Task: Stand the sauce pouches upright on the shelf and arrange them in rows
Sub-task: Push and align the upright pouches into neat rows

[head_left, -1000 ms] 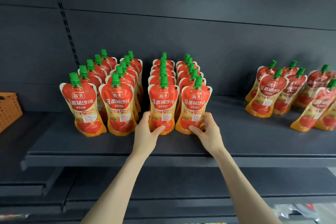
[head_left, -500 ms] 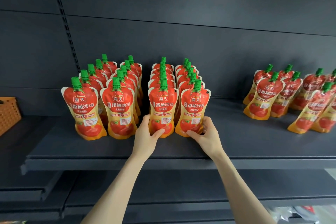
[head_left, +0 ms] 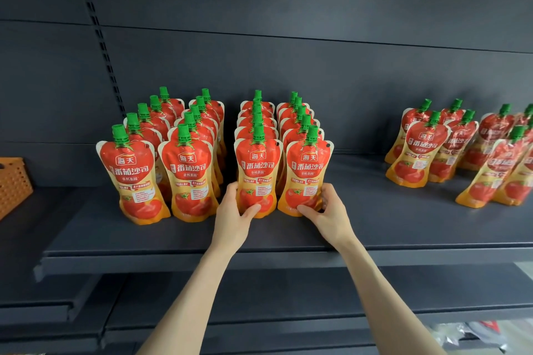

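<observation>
Dark shelf (head_left: 115,239) carries four upright rows of pouches (head_left: 184,176) labelled 海天 番茄沙司; a leaning loose group (head_left: 421,150) stands well right, an orange basket (head_left: 14,184) far left. The left grip (head_left: 233,216) pinches the third-row front pouch (head_left: 257,170), and the right grip (head_left: 328,210) pinches the fourth-row front pouch (head_left: 307,173).

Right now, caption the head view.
The left hand and right hand grip the front red plastic sauce pouches of two rows on a dark grey shelf.
</observation>
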`<action>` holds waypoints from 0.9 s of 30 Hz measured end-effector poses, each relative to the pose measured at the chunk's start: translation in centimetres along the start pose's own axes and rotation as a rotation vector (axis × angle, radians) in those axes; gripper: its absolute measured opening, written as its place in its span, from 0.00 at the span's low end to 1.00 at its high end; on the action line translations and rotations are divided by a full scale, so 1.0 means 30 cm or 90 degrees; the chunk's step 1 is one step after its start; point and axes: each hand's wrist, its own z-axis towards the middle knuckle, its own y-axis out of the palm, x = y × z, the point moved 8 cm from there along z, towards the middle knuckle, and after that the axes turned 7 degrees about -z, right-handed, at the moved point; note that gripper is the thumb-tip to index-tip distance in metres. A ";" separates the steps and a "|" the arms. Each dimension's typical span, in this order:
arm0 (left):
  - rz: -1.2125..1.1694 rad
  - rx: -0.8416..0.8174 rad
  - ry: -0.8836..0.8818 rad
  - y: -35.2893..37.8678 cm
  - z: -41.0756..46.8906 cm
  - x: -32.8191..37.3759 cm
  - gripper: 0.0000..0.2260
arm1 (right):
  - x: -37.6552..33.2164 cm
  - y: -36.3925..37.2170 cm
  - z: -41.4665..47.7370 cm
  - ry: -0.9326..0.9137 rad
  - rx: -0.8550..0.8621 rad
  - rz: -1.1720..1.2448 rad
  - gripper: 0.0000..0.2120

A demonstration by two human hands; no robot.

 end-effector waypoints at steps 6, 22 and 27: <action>0.009 0.016 -0.008 -0.003 -0.005 -0.005 0.27 | -0.001 -0.003 -0.004 0.005 0.001 -0.010 0.21; 0.109 0.137 0.148 -0.046 -0.149 0.068 0.20 | -0.009 -0.128 -0.112 0.030 0.150 -0.047 0.15; 0.032 0.010 0.232 0.119 -0.156 0.199 0.08 | 0.021 -0.292 -0.165 0.038 0.232 -0.034 0.05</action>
